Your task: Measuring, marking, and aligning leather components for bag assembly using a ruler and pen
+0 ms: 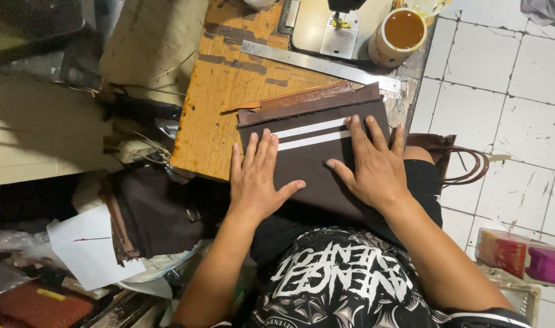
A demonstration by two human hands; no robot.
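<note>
Centrally, a dark brown fabric panel with two white stripes lies across the near edge of the wooden table, its lower part overhanging toward the person's lap. Left hand and right hand rest flat on it, fingers spread and released, grasping nothing; the fingertips of both reach the white stripes. Along the panel's far edge runs a lighter brown leather strip, and beyond that a metal ruler. A cup of brown liquid stands near the table's right corner. Bare tabletop lies left of the panel; white tiled floor lies to the right.
</note>
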